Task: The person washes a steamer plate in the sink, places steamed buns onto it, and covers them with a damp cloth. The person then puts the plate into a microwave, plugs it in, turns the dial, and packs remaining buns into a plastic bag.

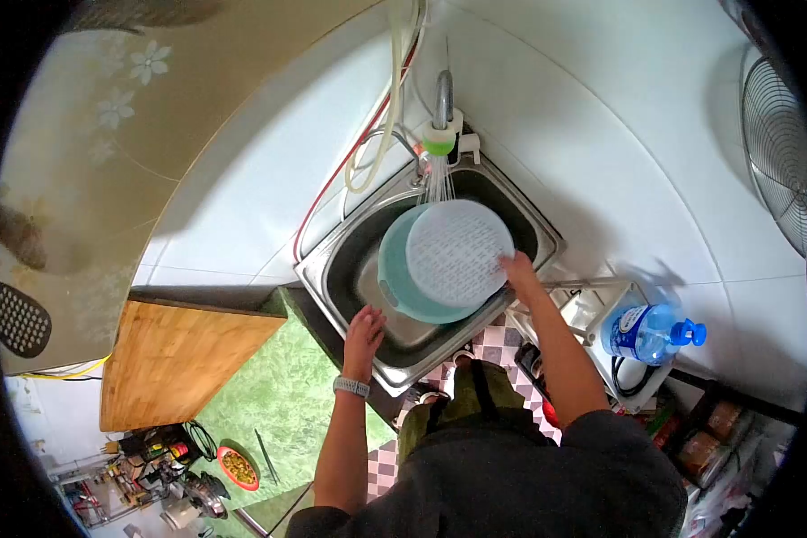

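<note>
Water sprays from the tap [439, 139] with a green-rimmed head into the metal sink [354, 278]. A light teal basin [399, 255] sits in the sink. Over the basin, a white perforated round strainer [459, 253] is tilted, its right edge pinched by my right hand [518, 269]. Beside the basin's lower left, my left hand [364, 334] hovers above the sink's front-left rim with its fingers apart and nothing in it. A watch is on my left wrist.
A wooden board [184, 359] and a red dish of food [238, 468] are on the green counter [278, 403] at left. At right, a blue-capped bottle [650, 334] lies on a white rack [583, 309]. A wire fan [780, 152] is at upper right.
</note>
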{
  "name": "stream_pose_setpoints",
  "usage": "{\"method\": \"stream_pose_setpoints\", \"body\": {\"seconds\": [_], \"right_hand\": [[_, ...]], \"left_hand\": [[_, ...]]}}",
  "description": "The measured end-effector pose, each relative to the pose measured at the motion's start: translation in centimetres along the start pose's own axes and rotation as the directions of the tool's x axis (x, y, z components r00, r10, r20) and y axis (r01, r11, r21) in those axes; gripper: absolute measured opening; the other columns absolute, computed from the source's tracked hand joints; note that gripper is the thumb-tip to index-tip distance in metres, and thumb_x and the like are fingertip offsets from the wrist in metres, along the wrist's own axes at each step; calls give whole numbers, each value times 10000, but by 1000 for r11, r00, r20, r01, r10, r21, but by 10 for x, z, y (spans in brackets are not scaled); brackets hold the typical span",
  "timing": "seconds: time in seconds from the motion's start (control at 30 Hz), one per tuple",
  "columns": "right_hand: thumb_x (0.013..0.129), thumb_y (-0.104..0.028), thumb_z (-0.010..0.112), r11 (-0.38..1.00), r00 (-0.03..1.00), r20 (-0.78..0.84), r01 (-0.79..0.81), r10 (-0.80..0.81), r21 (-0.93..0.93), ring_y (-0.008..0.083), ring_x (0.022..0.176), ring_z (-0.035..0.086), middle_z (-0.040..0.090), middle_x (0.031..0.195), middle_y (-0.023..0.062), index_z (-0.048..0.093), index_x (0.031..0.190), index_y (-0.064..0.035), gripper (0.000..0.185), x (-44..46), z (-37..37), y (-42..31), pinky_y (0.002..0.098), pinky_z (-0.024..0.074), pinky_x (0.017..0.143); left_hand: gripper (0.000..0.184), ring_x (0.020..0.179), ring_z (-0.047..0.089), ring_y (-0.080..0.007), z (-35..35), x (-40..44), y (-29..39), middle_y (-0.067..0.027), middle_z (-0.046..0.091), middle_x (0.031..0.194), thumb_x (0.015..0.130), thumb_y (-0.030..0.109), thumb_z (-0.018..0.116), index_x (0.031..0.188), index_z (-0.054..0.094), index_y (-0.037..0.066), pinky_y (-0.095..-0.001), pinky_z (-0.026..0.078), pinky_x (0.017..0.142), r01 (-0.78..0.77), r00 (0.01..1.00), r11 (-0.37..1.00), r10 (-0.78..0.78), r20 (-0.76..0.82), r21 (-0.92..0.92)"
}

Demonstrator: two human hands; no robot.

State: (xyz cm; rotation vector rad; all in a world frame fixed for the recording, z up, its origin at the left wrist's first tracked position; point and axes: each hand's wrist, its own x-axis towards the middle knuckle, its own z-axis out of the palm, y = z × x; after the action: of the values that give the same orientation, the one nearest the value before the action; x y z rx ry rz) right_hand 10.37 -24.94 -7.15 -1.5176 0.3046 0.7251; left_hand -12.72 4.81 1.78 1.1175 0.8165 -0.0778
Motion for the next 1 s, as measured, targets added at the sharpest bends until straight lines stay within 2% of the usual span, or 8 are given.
{"method": "stream_pose_setpoints", "body": {"seconds": [0.17,0.3,0.4,0.47,0.63,0.7,0.83,1.0], "right_hand": [[995,-210,550,999,996,-93,-5,1,-39,253,981,662,673,1136,154,542,1324,43,415,4,46,-29,416,545,811],[1007,-246,561,987,995,90,-36,51,-159,259,994,669,678,1137,144,545,1328,25,420,-16,50,-41,413,557,802],[1019,-237,539,990,995,20,-92,95,-109,258,984,677,678,1151,147,543,1332,27,409,-2,8,-39,419,553,812],[1024,-231,538,999,997,67,25,-22,-43,258,972,679,682,1155,139,545,1332,30,404,17,-3,-34,420,548,825],[1016,-226,567,996,998,40,48,-45,-74,230,1001,663,685,1150,130,534,1353,37,429,14,54,-42,391,542,849],[1005,-222,589,987,986,167,2,25,-161,214,1016,653,685,1157,118,520,1377,29,454,5,60,-45,385,535,869],[1002,-243,555,992,993,115,54,-41,-118,232,934,668,691,1100,122,578,1300,16,396,1,16,-47,415,545,779],[960,-250,654,996,990,108,83,-86,32,237,994,665,693,1140,119,542,1353,6,482,-2,53,-66,424,530,880]], "left_hand": [[486,1299,533,-214,-26,-10,-32,-97,550,1427,1024,309,549,1448,476,84,-396,399,1066,37,999,986,-40,-14,-161],[507,1243,579,-227,-24,-26,-29,-91,575,1399,1008,301,566,1452,461,79,-382,444,1030,72,995,987,-82,-64,-141],[487,1234,590,-228,-34,-25,-32,-98,586,1385,1009,282,569,1436,471,70,-374,482,998,60,994,985,-73,-78,-163],[421,1233,596,-212,-36,-29,-33,-82,613,1349,1012,228,553,1403,516,76,-371,464,1015,74,991,981,-92,-94,-179],[416,1235,596,-219,-36,-29,-22,-82,610,1353,1021,228,539,1407,514,77,-383,463,1025,95,989,982,-112,-100,-162],[414,1235,596,-220,-35,-24,-16,-82,611,1352,1023,228,535,1407,514,77,-383,465,1022,84,990,985,-101,-103,-151],[410,1211,605,-205,-30,-15,-10,-77,617,1342,1020,223,538,1403,521,77,-372,473,1006,64,995,986,-74,-61,-152],[416,1202,606,-202,-16,-5,-5,-84,611,1349,1026,209,517,1410,501,52,-370,481,1003,95,995,969,-97,2,-227]]}}
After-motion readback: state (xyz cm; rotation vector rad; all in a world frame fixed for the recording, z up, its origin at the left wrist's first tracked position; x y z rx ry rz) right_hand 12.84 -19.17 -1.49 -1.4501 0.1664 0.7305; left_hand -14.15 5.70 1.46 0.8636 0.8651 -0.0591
